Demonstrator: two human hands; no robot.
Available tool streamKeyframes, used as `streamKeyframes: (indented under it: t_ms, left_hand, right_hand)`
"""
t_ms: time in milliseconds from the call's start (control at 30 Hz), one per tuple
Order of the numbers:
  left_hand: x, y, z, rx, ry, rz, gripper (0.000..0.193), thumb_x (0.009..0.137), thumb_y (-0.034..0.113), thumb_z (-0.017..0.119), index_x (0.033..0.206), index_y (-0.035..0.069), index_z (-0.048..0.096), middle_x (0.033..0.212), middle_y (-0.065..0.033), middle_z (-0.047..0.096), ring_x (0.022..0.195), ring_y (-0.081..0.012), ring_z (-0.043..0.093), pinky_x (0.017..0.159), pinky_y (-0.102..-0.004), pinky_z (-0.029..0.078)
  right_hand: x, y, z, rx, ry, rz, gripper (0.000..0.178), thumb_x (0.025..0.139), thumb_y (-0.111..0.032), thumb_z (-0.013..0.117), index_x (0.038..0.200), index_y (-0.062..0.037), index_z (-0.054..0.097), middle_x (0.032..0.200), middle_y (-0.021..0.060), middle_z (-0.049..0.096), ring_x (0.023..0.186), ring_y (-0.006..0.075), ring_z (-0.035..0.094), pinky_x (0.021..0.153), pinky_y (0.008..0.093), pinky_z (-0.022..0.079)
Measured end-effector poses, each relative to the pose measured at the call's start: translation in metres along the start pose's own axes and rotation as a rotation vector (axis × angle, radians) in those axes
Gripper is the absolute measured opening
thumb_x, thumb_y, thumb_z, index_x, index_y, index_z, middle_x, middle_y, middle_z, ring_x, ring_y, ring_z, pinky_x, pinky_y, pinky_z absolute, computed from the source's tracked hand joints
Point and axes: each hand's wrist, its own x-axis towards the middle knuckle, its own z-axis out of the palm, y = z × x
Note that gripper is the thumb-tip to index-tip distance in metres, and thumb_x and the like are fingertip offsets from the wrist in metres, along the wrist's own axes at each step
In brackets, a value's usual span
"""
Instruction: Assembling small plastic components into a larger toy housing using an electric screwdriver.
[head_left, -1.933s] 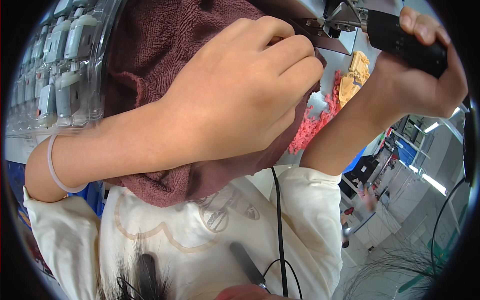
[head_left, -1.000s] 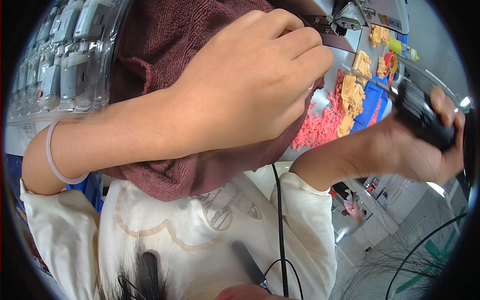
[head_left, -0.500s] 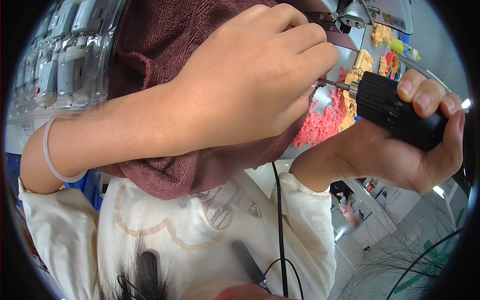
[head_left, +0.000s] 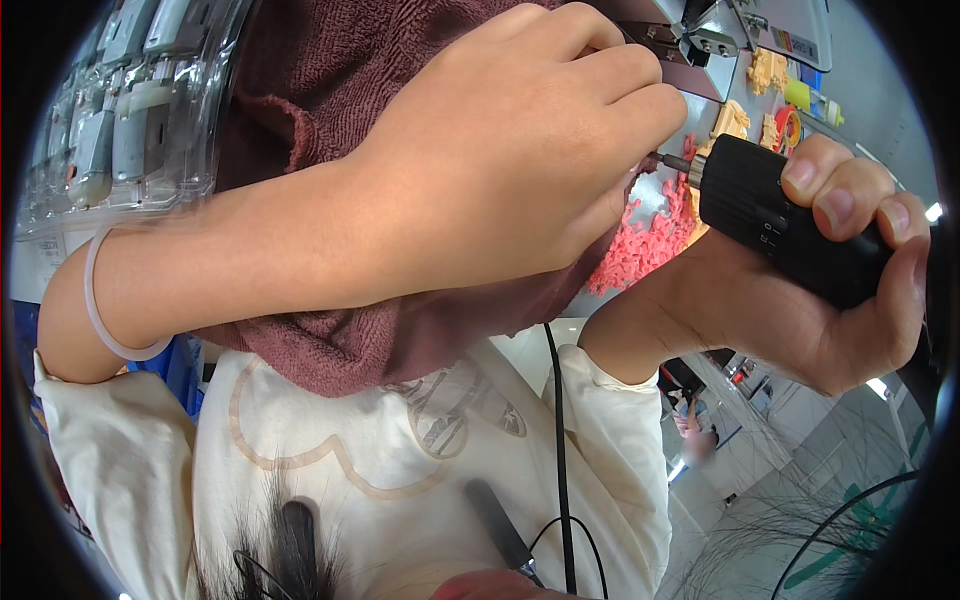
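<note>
A black electric screwdriver (head_left: 775, 215) lies in my right hand (head_left: 850, 280), with the fingers wrapped round its body. Its thin bit points left and meets the far side of my left hand (head_left: 545, 150) near the fingertips. The left fingers are curled and closed, and whatever they pinch is hidden behind the knuckles. Under my left wrist and forearm lies a maroon terry towel (head_left: 340, 90), rumpled and hanging over toward my lap.
A clear plastic tray (head_left: 205, 150) holds several grey motor-like parts at the left. Beyond my hands are a pile of small pink parts (head_left: 640, 255), tan plastic pieces (head_left: 768, 70), a red tape roll (head_left: 788, 128) and a metal fixture (head_left: 700, 45). A black cable (head_left: 560, 450) hangs down my front.
The screwdriver has shifted slightly left, so that less of its bit shows beside my left hand. My left hand has moved slightly up and right, its fingers still closed.
</note>
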Motion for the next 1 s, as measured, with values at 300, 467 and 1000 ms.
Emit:
streamKeyframes:
  t_ms: [300,467,1000]
  left_hand:
    - [0.000,-0.007,0.005,0.084,0.055,0.096,0.025,0.077,0.013,0.068,0.099,0.006,0.058,0.099,-0.0089,0.059,0.100,-0.0307,0.056,0.084,-0.0398,0.046]
    - [-0.004,-0.011,0.004,0.140,0.086,0.139,0.025,0.078,0.014,0.067,0.100,0.005,0.058,0.100,-0.0099,0.059,0.100,-0.0310,0.055,0.085,-0.0400,0.045]
    - [-0.009,-0.012,0.009,0.009,-0.056,-0.015,0.033,0.072,0.017,0.073,0.099,0.004,0.058,0.099,-0.0091,0.060,0.098,-0.0304,0.056,0.083,-0.0405,0.046]
  right_hand:
    - [0.002,-0.006,-0.006,-0.099,-0.174,-0.060,0.021,0.081,-0.021,0.051,0.080,-0.0017,0.058,0.060,0.0103,0.051,0.057,0.0179,0.050,0.056,0.0324,0.044]
    - [0.000,-0.004,-0.011,-0.121,-0.223,0.017,0.021,0.083,-0.021,0.050,0.080,-0.0021,0.060,0.060,0.0104,0.052,0.056,0.0200,0.051,0.057,0.0350,0.045]
    - [-0.017,-0.002,-0.015,-0.085,0.019,-0.177,0.028,0.088,-0.020,0.056,0.114,-0.0105,0.050,0.080,0.0079,0.055,0.057,0.0183,0.052,0.057,0.0348,0.047]
